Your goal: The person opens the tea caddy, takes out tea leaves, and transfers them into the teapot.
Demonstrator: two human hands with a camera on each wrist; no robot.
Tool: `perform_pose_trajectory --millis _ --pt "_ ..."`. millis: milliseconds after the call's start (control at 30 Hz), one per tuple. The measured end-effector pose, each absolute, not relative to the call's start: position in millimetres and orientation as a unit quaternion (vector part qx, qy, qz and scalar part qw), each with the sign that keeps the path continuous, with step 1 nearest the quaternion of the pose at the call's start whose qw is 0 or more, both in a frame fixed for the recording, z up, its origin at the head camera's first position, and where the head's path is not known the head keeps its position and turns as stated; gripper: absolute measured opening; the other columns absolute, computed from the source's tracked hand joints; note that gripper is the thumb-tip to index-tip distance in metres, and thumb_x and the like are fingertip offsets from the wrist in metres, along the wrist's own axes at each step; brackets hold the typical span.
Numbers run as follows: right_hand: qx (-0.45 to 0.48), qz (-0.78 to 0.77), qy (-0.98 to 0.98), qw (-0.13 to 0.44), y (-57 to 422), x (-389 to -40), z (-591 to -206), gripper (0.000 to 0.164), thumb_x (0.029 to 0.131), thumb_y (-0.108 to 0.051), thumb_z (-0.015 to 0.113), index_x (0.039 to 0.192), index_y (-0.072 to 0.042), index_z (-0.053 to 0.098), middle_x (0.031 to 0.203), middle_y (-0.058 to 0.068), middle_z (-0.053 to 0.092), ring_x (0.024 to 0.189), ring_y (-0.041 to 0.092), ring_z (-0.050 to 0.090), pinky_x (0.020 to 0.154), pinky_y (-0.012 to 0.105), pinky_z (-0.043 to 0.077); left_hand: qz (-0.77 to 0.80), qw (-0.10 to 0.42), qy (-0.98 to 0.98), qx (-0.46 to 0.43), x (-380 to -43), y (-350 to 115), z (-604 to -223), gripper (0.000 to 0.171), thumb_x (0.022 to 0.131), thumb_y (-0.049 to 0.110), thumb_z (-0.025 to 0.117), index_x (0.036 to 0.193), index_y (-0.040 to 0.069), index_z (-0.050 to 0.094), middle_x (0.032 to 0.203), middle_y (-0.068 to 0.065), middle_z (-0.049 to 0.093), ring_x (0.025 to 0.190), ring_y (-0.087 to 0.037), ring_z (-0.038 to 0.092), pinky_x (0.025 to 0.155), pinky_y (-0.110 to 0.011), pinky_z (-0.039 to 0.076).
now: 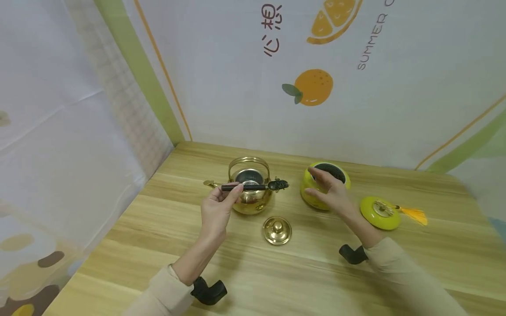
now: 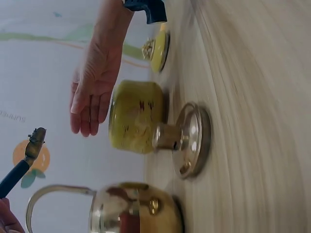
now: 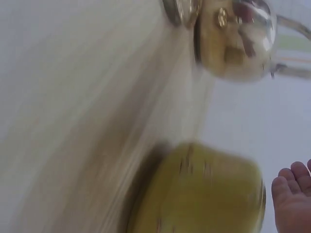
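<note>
My left hand (image 1: pixel 231 193) pinches the dark handle of a small tea scoop (image 1: pixel 253 187) and holds it level over the open brass kettle (image 1: pixel 251 197). The scoop's bowl (image 1: pixel 278 185), dark with tea leaves, juts past the kettle's right side. In the left wrist view the scoop (image 2: pixel 24 162) hangs above the kettle (image 2: pixel 131 213). My right hand (image 1: pixel 322 186) hovers with straight, relaxed fingers at the open yellow jar (image 1: pixel 312 197). The left wrist view shows a gap between that hand (image 2: pixel 92 92) and the jar (image 2: pixel 136 116). The right wrist view shows blurred jar (image 3: pixel 199 194) and fingertips (image 3: pixel 294 191).
The brass kettle lid (image 1: pixel 277 230) lies knob up on the wooden table (image 1: pixel 158 228) in front of the kettle. A yellow jar lid (image 1: pixel 381 213) with an orange tassel lies right of the jar. Printed cloth walls close in the back and left.
</note>
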State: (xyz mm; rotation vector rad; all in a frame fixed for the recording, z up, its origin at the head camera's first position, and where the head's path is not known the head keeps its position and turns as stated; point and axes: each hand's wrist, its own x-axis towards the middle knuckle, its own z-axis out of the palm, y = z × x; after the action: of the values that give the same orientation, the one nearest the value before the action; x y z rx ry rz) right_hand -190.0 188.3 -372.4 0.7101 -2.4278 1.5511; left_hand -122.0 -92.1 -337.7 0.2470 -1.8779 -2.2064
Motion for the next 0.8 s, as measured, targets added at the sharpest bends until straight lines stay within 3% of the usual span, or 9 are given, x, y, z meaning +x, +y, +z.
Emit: perform_pose_trajectory --millis 167,300,500,800 --pt "0.237 0.535 -0.810 0.043 162 -196 -378 0.060 0.083 -0.003 0.070 0.135 0.007 0.043 0.138 0.024 0.046 0.130 0.034 0.042 0.106 0.035 0.037 -0.739 0.138 -0.652 0.096 -119 -112 -342 0.019 0.083 0.019 0.073 0.094 0.005 0.067 0.067 0.008 0.062 0.063 -0.005 0.056 0.064 -0.017 0.047" --pt "0.246 0.554 -0.795 0.008 144 -204 -385 0.061 0.083 -0.003 0.069 0.136 0.009 0.041 0.140 0.026 0.042 0.132 0.037 0.039 0.109 0.040 0.033 -0.738 0.154 -0.649 0.107 -120 -123 -345 0.013 0.083 0.018 0.073 0.091 0.009 0.068 0.067 0.008 0.062 0.064 -0.007 0.058 0.071 -0.019 0.049" --pt "0.253 0.557 -0.791 -0.011 124 -214 -395 0.063 0.083 -0.004 0.070 0.136 0.010 0.040 0.141 0.027 0.041 0.132 0.037 0.038 0.109 0.042 0.034 -0.741 0.165 -0.642 0.108 -123 -133 -349 0.011 0.083 0.018 0.073 0.089 0.010 0.068 0.064 0.007 0.061 0.073 -0.008 0.059 0.090 -0.026 0.046" --pt "0.258 0.550 -0.794 -0.029 108 -226 -399 0.069 0.083 -0.009 0.071 0.140 0.007 0.036 0.145 0.024 0.037 0.134 0.037 0.035 0.109 0.044 0.033 -0.728 0.178 -0.652 0.117 -134 -142 -354 0.015 0.083 0.019 0.073 0.091 0.009 0.066 0.066 0.008 0.062 0.065 -0.006 0.057 0.081 -0.025 0.047"
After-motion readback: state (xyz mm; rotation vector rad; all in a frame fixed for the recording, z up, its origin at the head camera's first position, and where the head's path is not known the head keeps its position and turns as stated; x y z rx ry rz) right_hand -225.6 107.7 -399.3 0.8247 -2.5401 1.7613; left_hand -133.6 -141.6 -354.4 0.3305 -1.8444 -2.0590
